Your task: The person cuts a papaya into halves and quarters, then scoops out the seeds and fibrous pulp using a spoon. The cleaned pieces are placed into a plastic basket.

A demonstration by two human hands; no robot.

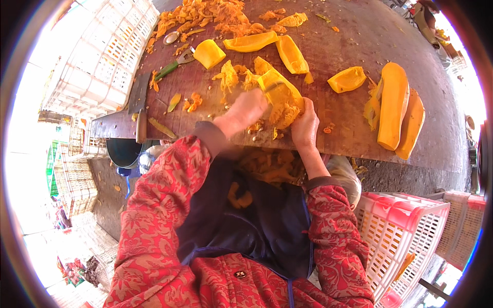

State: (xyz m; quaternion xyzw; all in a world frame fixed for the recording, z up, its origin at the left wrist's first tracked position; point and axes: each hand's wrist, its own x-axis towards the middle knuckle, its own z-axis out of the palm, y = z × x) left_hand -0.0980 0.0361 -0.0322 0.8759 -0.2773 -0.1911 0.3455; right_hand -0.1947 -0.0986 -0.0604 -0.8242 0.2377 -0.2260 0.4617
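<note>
My right hand (305,125) grips the lower right side of a peeled pumpkin piece (293,91), its hollow turned up and stringy pulp (284,114) hanging at its near end. Blurred by motion, my left hand (245,109) is closed at the piece's left edge; from it a dark, thin tool (274,85) reaches into the hollow, its exact kind unclear. Loose pulp (228,77) and seeds lie beside the hands on the wooden table (342,131). Beyond are peeled pumpkin pieces (250,41), (291,54) and a yellow chunk (209,54).
A green-handled peeler (168,70) and a cleaver (138,96) lie at left, by a white plastic crate (115,57). Long peeled pumpkin pieces (393,106) rest at right. A pulp heap (208,13) covers the far left. A red-and-white crate (400,208) stands below right.
</note>
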